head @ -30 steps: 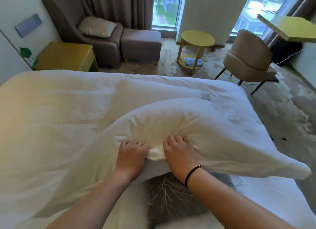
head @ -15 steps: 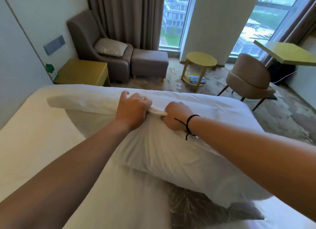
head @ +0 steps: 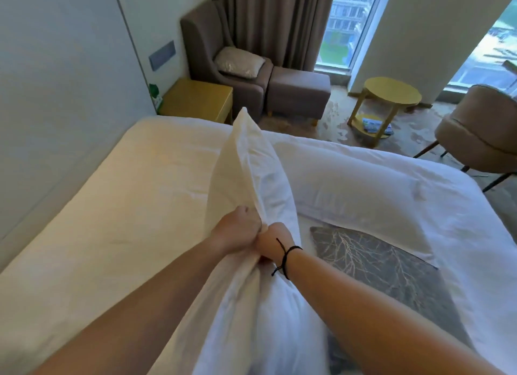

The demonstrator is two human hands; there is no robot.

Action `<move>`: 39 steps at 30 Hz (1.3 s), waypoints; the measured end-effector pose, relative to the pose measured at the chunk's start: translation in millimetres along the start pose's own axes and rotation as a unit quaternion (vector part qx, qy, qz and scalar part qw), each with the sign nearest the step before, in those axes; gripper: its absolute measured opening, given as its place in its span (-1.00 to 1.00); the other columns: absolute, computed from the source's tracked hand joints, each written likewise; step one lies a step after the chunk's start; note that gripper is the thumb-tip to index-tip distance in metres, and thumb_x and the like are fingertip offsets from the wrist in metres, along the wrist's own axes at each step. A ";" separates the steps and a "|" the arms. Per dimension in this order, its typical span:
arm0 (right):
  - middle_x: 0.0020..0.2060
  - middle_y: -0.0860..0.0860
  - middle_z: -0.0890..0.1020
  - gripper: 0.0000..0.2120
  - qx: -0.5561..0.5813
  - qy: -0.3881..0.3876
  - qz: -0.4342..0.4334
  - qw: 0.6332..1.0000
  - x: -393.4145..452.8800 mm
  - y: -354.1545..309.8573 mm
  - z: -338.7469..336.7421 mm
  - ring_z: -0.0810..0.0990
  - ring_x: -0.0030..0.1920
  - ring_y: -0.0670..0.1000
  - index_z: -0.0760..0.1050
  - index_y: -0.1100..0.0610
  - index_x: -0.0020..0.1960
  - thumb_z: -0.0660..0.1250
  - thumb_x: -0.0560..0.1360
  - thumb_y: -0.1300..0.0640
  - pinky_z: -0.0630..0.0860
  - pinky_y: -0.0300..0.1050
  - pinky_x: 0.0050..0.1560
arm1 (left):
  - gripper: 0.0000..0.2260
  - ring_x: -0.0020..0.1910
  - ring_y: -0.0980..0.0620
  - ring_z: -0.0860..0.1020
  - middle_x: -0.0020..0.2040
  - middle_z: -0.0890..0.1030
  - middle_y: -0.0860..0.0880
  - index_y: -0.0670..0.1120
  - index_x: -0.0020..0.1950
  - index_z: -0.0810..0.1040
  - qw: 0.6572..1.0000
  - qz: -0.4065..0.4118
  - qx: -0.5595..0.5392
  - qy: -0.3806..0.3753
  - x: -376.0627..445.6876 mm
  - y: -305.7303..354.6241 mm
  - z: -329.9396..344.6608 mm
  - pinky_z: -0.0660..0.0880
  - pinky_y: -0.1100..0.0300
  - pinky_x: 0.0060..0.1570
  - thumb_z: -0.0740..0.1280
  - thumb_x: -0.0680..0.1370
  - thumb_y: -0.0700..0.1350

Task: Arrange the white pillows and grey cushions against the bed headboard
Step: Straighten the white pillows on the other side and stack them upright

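A white pillow (head: 251, 164) stands on edge above the bed (head: 126, 206), its far corner pointing up toward the armchair. My left hand (head: 237, 229) and my right hand (head: 272, 241) are side by side, both shut on the pillow's near edge. A second white pillow (head: 363, 184) lies flat on the bed to the right. A grey cushion (head: 391, 274) with a pale branch pattern lies flat in front of it, its near end hidden by my right forearm. The headboard is out of view.
The wall (head: 56, 94) runs along the bed's left side. Beyond the bed stand a yellow nightstand (head: 198, 100), a brown armchair (head: 207, 44) holding a silver cushion (head: 239, 62), a footstool (head: 298, 90), a round yellow table (head: 391, 94) and a tan chair (head: 484, 134).
The pillow has swung from lying broadside across the bed to standing edge-on. Both hands came lower and closer together, keeping their hold. The flat pillow and more of the grey cushion now show.
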State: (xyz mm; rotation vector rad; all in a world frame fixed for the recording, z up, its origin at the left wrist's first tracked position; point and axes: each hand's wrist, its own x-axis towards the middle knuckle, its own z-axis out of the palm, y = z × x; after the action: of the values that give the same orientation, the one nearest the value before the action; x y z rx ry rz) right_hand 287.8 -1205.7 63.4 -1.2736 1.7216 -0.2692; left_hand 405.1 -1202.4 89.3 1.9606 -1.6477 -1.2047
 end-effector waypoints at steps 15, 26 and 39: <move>0.54 -0.13 0.16 -0.48 -0.433 -0.127 -0.478 0.753 12.3 -10.4 -13.0 0.08 0.52 -0.02 0.29 -0.16 0.44 0.17 0.50 0.13 0.06 0.03 0.47 | -0.83 -0.32 0.02 0.49 -0.33 0.56 -0.03 -0.07 -0.33 0.55 0.973 -0.150 -0.119 0.130 -78.4 -68.8 12.6 0.39 0.16 -0.28 0.36 0.44 -0.06; 0.20 -0.09 0.54 -0.68 -0.584 -0.098 -0.553 0.586 28.3 -35.7 1.3 0.46 0.28 0.01 0.47 -0.09 0.28 0.24 0.54 -0.04 -0.07 0.17 0.51 | -0.80 -0.11 0.04 0.54 -0.04 0.58 -0.01 0.03 0.11 0.48 0.946 -0.217 -0.035 0.238 -147.6 -82.2 15.0 0.47 0.11 -0.10 0.39 0.51 -0.08; 0.07 -0.07 0.59 -0.79 -0.589 -0.053 -0.607 0.531 52.3 -39.0 19.7 0.54 0.07 0.04 0.50 -0.06 0.13 0.14 0.60 -0.04 0.37 -0.04 0.16 | -0.80 -0.16 -0.02 0.50 0.00 0.61 0.01 0.16 0.25 0.40 0.923 -0.229 0.191 0.242 -217.2 -122.4 40.8 0.37 0.07 -0.23 0.12 0.64 0.05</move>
State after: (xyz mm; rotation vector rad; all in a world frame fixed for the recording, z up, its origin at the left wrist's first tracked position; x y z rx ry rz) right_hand 326.9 -1259.7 49.4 -3.2813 0.3240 0.3215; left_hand 458.1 -956.6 66.0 2.7159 -1.2658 -0.4505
